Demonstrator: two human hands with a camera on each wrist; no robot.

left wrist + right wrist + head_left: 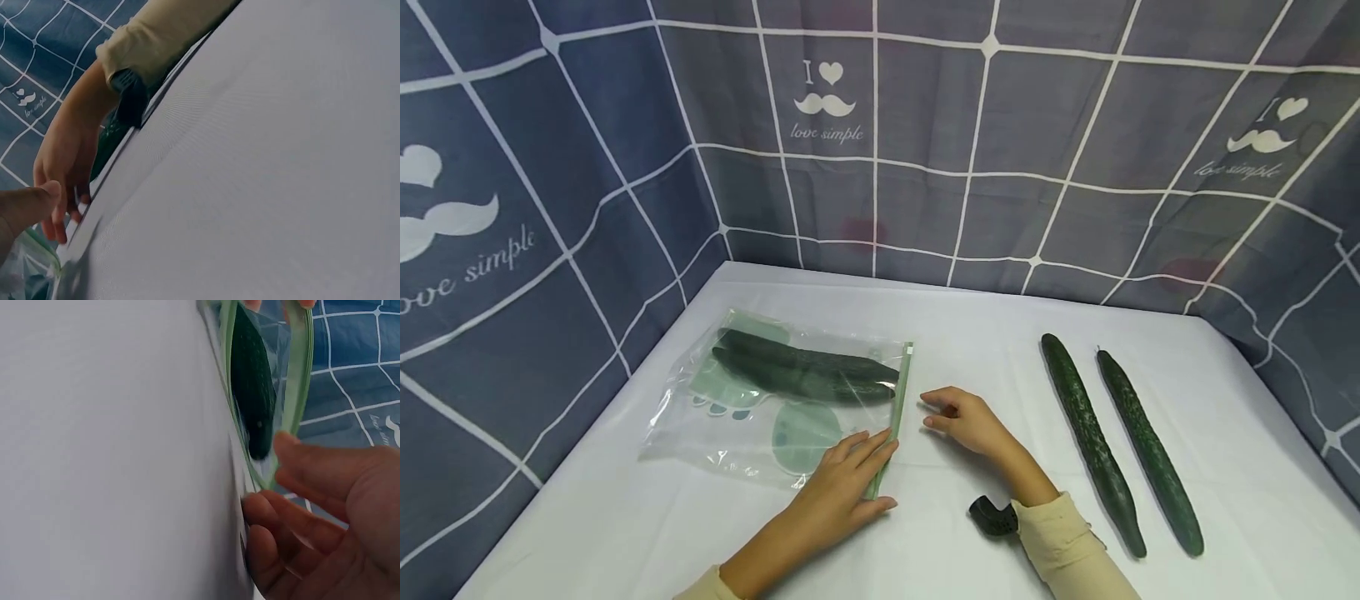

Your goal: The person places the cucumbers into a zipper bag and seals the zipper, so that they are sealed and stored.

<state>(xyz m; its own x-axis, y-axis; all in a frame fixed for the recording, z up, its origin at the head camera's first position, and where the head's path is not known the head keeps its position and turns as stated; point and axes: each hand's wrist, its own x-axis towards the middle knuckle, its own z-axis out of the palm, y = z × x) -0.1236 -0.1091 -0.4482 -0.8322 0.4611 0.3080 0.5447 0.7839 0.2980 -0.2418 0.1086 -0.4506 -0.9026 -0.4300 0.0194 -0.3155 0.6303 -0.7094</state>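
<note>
A clear zip bag (737,454) with a green-edged mouth and printed green patches lies on the white table. Inside it, two dark green cucumbers (805,367) rest side by side, their ends near the mouth. My left hand (846,487) rests with fingers extended on the near part of the green edge (905,375), its thumb held apart. To the right of the mouth, my right hand (966,421) has loosely bent fingers and holds nothing. The right wrist view shows the green mouth (300,381) gaping, with a cucumber end (256,419) inside, and the right thumb and fingertips close to its corner.
Two more cucumbers, one on the left (1093,446) and one on the right (1150,450), lie lengthwise to the right of my right forearm. A black curved piece (994,517) sits at the right wrist. Grey-blue checked curtains (925,108) border the white table (977,333).
</note>
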